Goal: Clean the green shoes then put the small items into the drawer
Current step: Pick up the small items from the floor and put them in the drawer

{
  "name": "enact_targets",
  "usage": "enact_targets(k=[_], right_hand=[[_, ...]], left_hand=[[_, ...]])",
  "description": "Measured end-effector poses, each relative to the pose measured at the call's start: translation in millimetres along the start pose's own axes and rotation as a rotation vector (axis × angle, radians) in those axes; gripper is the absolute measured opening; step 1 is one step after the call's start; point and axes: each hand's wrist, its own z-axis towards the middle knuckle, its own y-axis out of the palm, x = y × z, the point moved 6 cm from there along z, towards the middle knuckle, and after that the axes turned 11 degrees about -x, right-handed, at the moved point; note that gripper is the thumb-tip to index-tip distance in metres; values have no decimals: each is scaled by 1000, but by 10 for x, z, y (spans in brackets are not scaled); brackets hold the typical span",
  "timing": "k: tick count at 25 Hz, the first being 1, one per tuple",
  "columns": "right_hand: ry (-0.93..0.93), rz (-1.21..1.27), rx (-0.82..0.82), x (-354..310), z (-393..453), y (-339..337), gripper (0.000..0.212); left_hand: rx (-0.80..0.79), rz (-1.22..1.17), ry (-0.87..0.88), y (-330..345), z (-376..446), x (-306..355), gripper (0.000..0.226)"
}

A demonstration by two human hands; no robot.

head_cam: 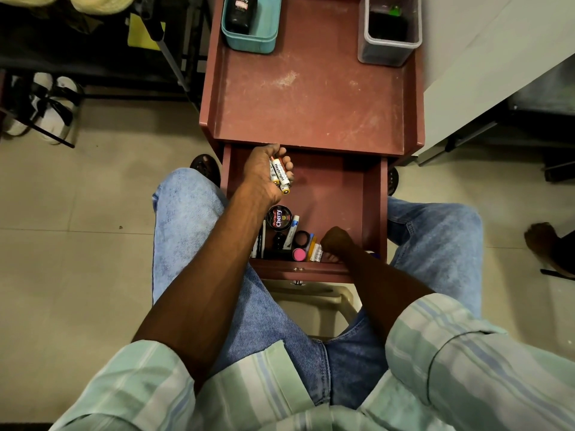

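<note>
Clutching a few batteries (280, 175) in my left hand (264, 172) over the open drawer (371, 206), I judge the tidying nearly finished, my right hand (337, 242) curled, its grip hidden, among small items already inside.

- I read "Heybright" along the side of the white batteries (279, 175) held in my left hand (263, 172).
- I read "Cherry" on the lid of the round black polish tin (278, 218) in the drawer (371, 206).
- I read "Cherry" on the black bottle (241, 10) standing in the teal tub (258, 38) on the desk (311, 98).
- The smaller print on these labels is too small for me to read.
</note>
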Motion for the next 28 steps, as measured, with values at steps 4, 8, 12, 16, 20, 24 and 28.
enact_targets(k=[4,8,12,16,20,24,28], right_hand=[[158,-25,-100,55,-105,8,39],[-11,109,139,-190,-217,-335,24],[-347,751,-154,-785,-570,-428,21],[-503,1012,-371,-1130,-839,-418,47],[-489,1082,-390,-1168,-892,-343,48],[-469,1106,-388,-1134,-924,-307,37],[-455,1147,-375,-1038,-876,-308,18]], left_hand=[[-2,15,-9,6,-18,-12,26],[-66,139,-78,55,-72,-54,22],[-111,405,-148,102,-130,-140,20],[-87,595,-121,118,-175,-219,18],[-55,747,-57,97,-153,-219,14],[-62,725,-74,85,-134,-257,6],[-23,689,-45,66,-132,-206,6]])
